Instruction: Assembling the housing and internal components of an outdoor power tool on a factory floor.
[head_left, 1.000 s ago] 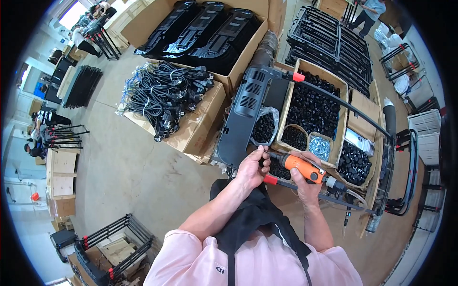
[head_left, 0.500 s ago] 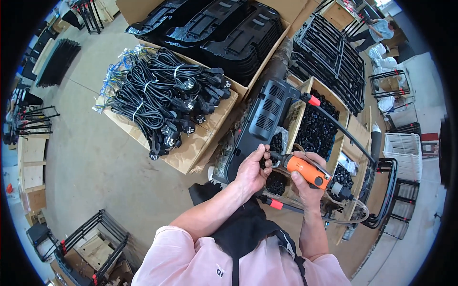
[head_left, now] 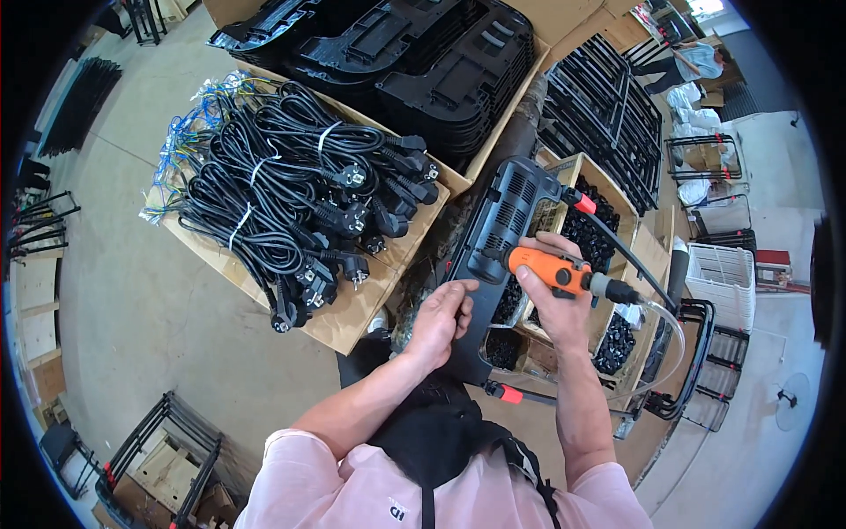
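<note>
My right hand point(head_left: 561, 304) is wrapped round an orange air screwdriver point(head_left: 548, 269), with a clear hose running from its rear end. The tool's front end is over the vented part of a long black plastic housing point(head_left: 480, 313), and its tip is hidden from view. My left hand point(head_left: 438, 324) is closed beside the housing's left edge, thumb and forefinger together. Whatever lies inside its curled fingers, if anything, cannot be made out. A black tubular frame with red end pieces point(head_left: 504, 393) extends to the right of the housing.
Bundled black power cables point(head_left: 273, 185) lie on a cardboard box point(head_left: 352, 331) to the left. Stacked black plastic panels point(head_left: 449, 97) fill a carton behind. Wooden bins hold small black parts point(head_left: 617, 346) at the right. Black metal frames point(head_left: 608, 115) are stacked farther back; another person point(head_left: 696, 62) stands beyond.
The screwdriver has moved left over the housing's vents, away from my left fingers. My left hand has drawn back slightly toward me and left. The whole view has shifted a little.
</note>
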A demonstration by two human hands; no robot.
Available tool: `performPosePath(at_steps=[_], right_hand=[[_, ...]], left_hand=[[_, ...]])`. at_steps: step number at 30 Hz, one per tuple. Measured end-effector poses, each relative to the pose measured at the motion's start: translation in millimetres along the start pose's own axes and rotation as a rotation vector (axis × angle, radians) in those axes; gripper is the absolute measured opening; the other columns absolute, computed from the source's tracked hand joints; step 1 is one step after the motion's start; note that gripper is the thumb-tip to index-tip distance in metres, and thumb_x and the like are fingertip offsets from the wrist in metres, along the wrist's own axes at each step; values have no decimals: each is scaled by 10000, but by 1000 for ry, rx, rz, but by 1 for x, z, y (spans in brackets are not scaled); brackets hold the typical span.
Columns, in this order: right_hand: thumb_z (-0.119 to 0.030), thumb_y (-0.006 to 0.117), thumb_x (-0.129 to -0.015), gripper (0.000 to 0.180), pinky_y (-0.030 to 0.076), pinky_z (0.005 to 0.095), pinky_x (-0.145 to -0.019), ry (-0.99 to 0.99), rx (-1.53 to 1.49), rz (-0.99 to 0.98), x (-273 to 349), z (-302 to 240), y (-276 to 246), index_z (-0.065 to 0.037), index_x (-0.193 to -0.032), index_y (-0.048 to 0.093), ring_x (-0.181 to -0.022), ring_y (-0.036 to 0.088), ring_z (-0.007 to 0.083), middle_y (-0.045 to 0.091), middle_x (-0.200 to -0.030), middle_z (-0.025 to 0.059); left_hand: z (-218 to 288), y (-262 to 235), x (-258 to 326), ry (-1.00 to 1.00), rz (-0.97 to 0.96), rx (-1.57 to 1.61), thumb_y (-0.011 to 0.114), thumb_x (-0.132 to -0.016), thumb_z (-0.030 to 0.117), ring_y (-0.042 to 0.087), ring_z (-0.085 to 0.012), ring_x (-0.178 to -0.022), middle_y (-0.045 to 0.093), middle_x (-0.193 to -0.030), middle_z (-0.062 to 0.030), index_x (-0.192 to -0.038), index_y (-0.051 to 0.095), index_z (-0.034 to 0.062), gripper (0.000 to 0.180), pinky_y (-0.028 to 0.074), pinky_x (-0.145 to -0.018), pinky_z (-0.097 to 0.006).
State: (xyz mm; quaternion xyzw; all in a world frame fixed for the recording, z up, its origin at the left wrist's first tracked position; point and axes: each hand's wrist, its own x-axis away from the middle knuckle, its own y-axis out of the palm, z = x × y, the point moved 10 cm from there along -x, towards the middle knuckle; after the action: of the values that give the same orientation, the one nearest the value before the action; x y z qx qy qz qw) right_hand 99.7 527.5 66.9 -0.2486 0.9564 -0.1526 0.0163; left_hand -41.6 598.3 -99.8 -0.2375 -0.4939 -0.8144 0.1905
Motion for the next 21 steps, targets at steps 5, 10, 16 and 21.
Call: performPosePath(at_steps=[5, 10, 16, 21], right_hand=[[-20, 801, -899, 526, 566, 350, -1023, 9, 28, -61, -15, 7, 16, 8, -1373, 573, -1153, 689, 201, 706, -1274, 161], [-44, 807, -903, 513, 550, 337, -1038, 48, 39, -117, -22, 11, 31, -8, -1365, 587, -1152, 681, 188, 704, -1267, 142], [-82, 812, -908, 480, 535, 337, -1049, 36, 59, -161, -24, 11, 37, -26, -1341, 614, -1160, 673, 185, 702, -1259, 115], [-111, 815, -903, 383, 557, 354, -1006, -30, 188, -237, -18, 11, 43, -34, -1251, 677, -1126, 694, 198, 726, -1246, 108]], left_hand=[[-11, -1, 10, -46, -53, 9, 412, -1174, 297, 558, -114, -742, 619, -946, -8, -1210, 621, 51, 325, 442, -638, -271], [-42, -6, 18, -121, -118, -39, 382, -1177, 287, 574, -117, -821, 631, -989, -25, -1235, 592, 58, 316, 459, -688, -280], [-48, -10, 20, -123, -154, -38, 366, -1176, 268, 587, -116, -836, 648, -1025, -43, -1261, 581, 53, 315, 481, -705, -287], [-55, -13, 18, -64, -187, -32, 371, -1181, 270, 606, -116, -838, 665, -1050, -61, -1268, 571, 32, 323, 485, -685, -266]])
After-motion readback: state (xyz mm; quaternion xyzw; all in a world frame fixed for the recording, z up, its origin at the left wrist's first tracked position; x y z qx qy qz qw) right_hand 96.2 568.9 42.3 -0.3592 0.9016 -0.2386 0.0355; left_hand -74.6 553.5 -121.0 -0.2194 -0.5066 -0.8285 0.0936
